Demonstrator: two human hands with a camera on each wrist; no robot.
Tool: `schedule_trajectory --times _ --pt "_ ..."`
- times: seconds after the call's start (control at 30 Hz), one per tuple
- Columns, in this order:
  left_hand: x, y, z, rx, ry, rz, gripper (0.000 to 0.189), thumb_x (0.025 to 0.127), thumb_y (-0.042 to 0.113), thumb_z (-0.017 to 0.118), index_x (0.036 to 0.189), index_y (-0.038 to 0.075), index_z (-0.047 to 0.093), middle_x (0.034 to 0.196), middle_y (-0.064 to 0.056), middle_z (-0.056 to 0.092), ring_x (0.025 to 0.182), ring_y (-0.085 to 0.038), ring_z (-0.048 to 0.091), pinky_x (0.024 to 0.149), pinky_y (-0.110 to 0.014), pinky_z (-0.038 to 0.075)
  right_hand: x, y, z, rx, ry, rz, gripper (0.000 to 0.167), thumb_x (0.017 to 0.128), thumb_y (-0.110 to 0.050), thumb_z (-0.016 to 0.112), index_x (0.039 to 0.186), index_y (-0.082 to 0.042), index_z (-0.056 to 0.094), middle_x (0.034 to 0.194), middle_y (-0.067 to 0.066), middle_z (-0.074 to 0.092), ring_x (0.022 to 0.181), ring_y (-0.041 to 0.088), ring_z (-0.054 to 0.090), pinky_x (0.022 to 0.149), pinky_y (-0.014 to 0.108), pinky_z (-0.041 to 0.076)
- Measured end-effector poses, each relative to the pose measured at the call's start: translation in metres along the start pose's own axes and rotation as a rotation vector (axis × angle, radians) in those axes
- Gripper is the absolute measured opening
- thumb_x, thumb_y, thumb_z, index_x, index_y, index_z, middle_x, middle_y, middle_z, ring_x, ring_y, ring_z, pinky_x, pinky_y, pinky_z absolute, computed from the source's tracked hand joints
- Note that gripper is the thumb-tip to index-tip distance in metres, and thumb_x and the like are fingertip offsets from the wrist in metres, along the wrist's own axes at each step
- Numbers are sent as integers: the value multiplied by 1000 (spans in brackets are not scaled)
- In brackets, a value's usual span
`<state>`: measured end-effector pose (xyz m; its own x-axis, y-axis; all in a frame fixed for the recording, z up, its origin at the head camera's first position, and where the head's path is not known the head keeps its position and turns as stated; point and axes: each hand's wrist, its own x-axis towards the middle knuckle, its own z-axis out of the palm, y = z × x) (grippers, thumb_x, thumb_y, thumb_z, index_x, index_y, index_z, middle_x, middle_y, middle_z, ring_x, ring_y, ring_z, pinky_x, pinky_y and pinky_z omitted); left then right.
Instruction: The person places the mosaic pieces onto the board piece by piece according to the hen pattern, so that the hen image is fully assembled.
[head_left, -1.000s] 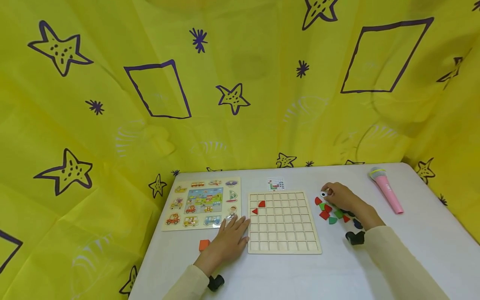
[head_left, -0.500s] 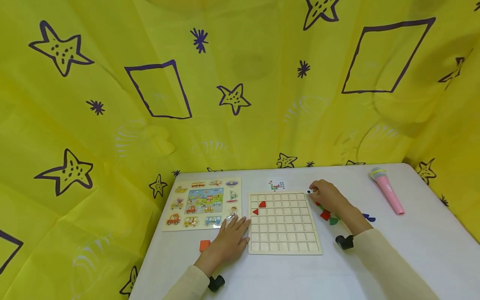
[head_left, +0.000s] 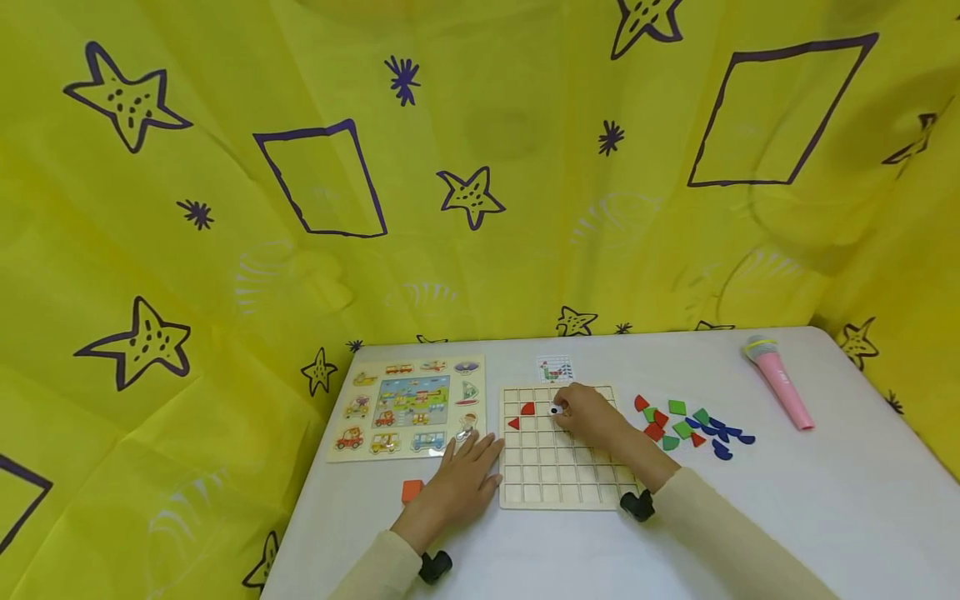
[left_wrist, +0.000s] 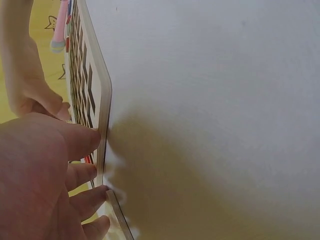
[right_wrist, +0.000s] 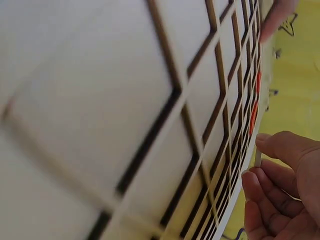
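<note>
My right hand (head_left: 592, 417) pinches a small white piece with a black dot (head_left: 556, 410) between thumb and fingers, over the upper part of the wooden grid board (head_left: 566, 475). In the right wrist view the piece (right_wrist: 258, 159) shows edge-on between thumb and fingers. Left of it, a red quarter-round piece (head_left: 528, 408) and a red triangle (head_left: 513, 423) lie in grid cells. My left hand (head_left: 461, 483) lies with fingers extended, touching the board's left edge; the left wrist view shows its thumb (left_wrist: 85, 142) against that edge.
A vehicle puzzle board (head_left: 345, 450) lies left, with an orange block (head_left: 412, 491) below it. A picture card (head_left: 555, 368) is behind the grid. Several red, green and blue pieces (head_left: 677, 407) are scattered right, near a pink microphone (head_left: 782, 387).
My right hand has carried the white dotted piece leftward from beside the loose pieces to above the grid board. My left hand has stayed in place.
</note>
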<state>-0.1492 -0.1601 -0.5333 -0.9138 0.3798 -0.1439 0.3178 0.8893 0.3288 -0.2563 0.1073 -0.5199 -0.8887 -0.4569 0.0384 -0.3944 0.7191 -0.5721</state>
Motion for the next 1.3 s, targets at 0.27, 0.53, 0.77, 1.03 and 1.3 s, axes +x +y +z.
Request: schedule_trajectory --times 0.27,0.53,0.77,1.03,1.3 --pt "1 1 0 17 6 9 58 110 37 52 165 19 39 171 -4 37 162 -33 24 130 -63 14 6 -24 22 -34 35 6 21 93 -17 81 104 0 73 95 7 68 83 18 64 80 40 59" --pt "1 0 0 16 3 8 59 111 37 51 165 20 38 172 -4 35 162 -32 23 130 -63 13 12 -32 31 -95 50 -4 23 91 -22 84 89 -7 68 83 1 60 71 16 52 73 40 48" --pt "1 1 -1 21 3 9 59 111 38 51 165 20 38 172 -4 35 162 -32 23 130 -63 14 15 -32 33 -107 26 13 26 91 -28 84 89 -10 66 81 -1 56 70 16 50 75 41 43" --pt "1 0 0 19 -3 12 59 111 38 52 165 20 38 172 -3 35 162 -32 23 130 -63 14 12 -35 33 -126 27 -11 23 90 -27 85 95 -10 70 86 -3 62 76 14 57 77 40 45" --pt "1 0 0 23 2 11 59 111 38 52 165 20 37 172 -4 35 162 -32 23 130 -63 14 10 -38 32 -153 42 -21 9 101 -14 72 105 -6 74 92 2 69 83 20 65 79 41 48"
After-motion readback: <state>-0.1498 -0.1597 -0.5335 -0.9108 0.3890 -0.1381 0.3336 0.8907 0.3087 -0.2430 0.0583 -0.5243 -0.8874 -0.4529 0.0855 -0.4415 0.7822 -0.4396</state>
